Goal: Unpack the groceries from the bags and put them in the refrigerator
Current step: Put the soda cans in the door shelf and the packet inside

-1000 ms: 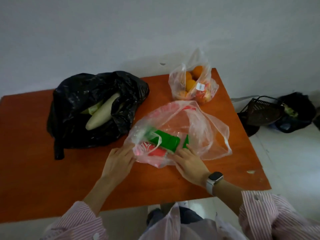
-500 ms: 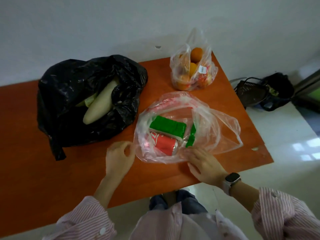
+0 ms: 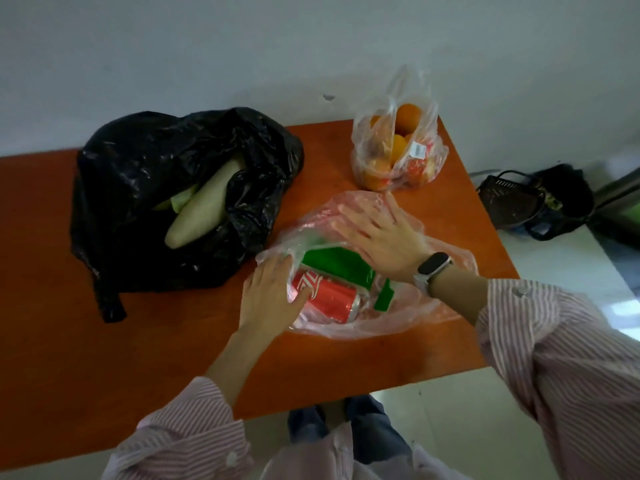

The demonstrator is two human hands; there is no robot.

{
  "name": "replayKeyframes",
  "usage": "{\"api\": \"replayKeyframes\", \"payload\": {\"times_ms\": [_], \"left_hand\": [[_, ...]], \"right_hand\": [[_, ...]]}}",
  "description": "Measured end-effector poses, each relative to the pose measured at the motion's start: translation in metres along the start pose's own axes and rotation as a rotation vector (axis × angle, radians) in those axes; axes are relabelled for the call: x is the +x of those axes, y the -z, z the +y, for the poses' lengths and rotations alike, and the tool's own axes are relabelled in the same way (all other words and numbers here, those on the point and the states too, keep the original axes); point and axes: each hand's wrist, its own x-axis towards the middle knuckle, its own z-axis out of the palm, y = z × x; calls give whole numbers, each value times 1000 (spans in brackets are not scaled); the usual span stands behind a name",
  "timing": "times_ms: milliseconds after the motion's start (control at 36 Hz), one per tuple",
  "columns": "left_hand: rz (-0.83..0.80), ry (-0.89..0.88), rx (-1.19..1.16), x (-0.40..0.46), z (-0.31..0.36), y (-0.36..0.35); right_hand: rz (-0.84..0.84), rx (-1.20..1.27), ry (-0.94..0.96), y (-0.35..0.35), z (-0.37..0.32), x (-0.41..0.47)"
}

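Two hands are working the clear pink bag [image 3: 398, 317] by the table's [image 3: 104, 358] near-right edge. Left hand [image 3: 268, 292] grips the red soda can [image 3: 327, 297]; right hand [image 3: 381, 237], fingers spread flat, presses the plastic back. Half a second ago both just pinched the bag's rim. Next I'd guess: lift the can clear.

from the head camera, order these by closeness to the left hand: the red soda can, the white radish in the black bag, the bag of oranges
1. Red soda can: touching the left hand.
2. Long white radish: left, inside the black bag.
3. Clear plastic bag of oranges: far right corner.
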Motion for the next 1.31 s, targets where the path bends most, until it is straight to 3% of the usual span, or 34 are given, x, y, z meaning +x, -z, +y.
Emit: {"api": "replayKeyframes", "payload": {"times_ms": [139, 306, 528, 806, 889, 944, 1028, 1139, 1222, 1306], "left_hand": [[-20, -33, -134, 4, -26, -11], [-7, -58, 43, 13, -46, -28], [37, -81, 88, 20, -40, -38], [9, -5, -446, -20, -9, -55], [207, 12, -470, -21, 3, -43], [303, -136, -304, -21, 14, -36], [182, -457, -38, -14, 27, -33], [-58, -542, 79, 6, 32, -22], [-237, -517, 119, 17, 33, -13], [-300, -565, 208, 19, 33, -10]], "right_hand": [[-124, 47, 97, -20, 1, 31], [-186, 319, -17, -34, -4, 64], [-213, 449, -129, -56, 5, 69], [-216, 597, -121, -68, 23, -4], [-270, 532, -149, -65, 20, -18], [-212, 451, -129, -61, 14, -26], [-22, 400, -3, -57, 4, -34], [221, 309, 35, -55, 0, -43], [161, 307, 11, -57, 5, -46], [-62, 342, 17, -65, 10, -49]]}}
